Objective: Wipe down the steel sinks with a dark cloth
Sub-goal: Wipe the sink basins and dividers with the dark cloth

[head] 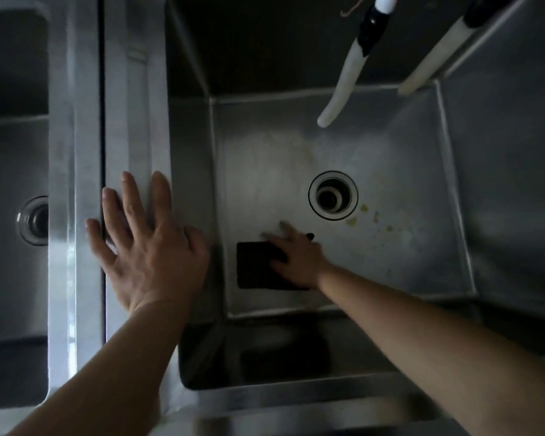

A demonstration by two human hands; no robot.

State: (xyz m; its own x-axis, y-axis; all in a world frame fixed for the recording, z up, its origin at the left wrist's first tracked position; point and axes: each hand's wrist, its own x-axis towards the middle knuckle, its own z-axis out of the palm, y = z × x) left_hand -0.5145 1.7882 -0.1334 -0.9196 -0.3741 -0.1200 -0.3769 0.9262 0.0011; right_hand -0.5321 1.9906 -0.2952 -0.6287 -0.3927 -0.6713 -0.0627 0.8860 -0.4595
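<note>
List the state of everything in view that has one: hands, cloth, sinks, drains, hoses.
Left hand: open, fingers spread, flat on the steel divider between the sinks.
Right hand: open, pressing on the cloth.
Dark rectangular cloth: flat on the sink floor, near the front wall.
Right steel sink: no standing water, yellowish spots right of the drain.
Right round drain: open, unplugged.
Left steel sink: partly in view, drain visible.
White hoses: hanging, no flow.

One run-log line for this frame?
left hand flat on rim | right hand pressing dark cloth on sink floor | specks beside drain
</note>
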